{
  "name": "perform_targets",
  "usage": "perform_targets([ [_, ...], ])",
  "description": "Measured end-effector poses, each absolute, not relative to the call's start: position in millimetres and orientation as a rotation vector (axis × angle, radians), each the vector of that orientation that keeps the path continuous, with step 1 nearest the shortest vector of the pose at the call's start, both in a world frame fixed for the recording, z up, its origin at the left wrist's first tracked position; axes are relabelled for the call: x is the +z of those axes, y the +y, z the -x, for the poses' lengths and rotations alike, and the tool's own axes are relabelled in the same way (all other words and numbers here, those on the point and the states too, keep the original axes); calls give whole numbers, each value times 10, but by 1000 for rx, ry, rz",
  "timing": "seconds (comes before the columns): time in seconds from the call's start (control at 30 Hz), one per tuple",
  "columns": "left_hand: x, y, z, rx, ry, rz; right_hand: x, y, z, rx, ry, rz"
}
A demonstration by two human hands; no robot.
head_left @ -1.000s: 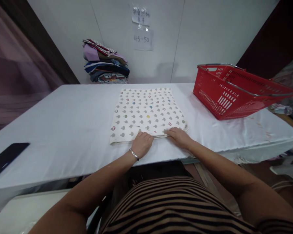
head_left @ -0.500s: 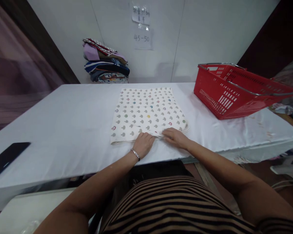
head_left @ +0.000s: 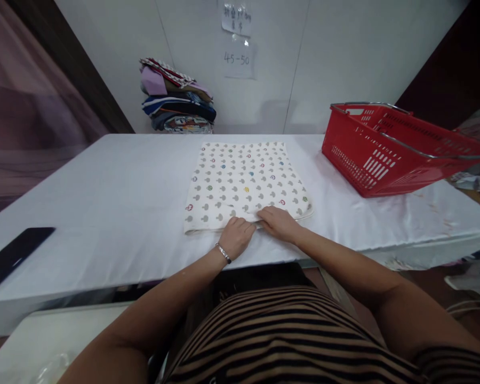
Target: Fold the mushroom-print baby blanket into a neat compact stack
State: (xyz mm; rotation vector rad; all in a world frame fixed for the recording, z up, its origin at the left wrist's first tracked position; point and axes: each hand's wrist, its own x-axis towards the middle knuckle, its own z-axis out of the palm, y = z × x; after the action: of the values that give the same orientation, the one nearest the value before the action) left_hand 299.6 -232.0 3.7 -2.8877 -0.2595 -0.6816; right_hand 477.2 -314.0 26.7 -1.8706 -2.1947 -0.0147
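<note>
Head view shows us both hands at the near edge of a cloth (head_left: 246, 178), a cream piece printed with small mushroom shapes, lying flat in the middle of the white worktop (head_left: 104, 202). Our left hand (head_left: 237, 237), with a bracelet (head_left: 223, 253) on the wrist, sits curled on that edge, its fingers tucked into or under the fabric; the tips are hidden, so we cannot tell whether they pinch it. Our right hand (head_left: 278, 223) lies just beside it, palm down, fingers close together and pressed on the hem; whether they grip anything we cannot tell either. The two hands nearly touch. The cloth looks folded, with layers showing at the near right corner, though how many we cannot make out.

A red basket (head_left: 388, 152) stands tilted at the right of the worktop, well apart from the cloth; its inside is hidden by the wall facing us. A stack (head_left: 178, 98) of folded fabrics rests at the far edge against the wall. Above it hang two paper notes (head_left: 236, 40); the lower reads "45-50", the upper writing is too small to read. A dark flat thing, perhaps a phone (head_left: 16, 256), lies at the left, partly cut off by the frame. Our striped shirt (head_left: 288, 341) fills the bottom.
</note>
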Motion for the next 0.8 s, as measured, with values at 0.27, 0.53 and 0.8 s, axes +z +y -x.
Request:
perform_targets([
  [0.27,47,-2300,-3001,-743,-342,2905,171,-3188,-4795,33,-2270,1692],
  [0.53,70,-2287,-3018,-743,-455,2956,107,-3202,-4754,-21,-2271,1768],
  [0.8,89,-2360,-2961,-571,-515,2923,18,-3199,-4778,-101,-2255,1721],
])
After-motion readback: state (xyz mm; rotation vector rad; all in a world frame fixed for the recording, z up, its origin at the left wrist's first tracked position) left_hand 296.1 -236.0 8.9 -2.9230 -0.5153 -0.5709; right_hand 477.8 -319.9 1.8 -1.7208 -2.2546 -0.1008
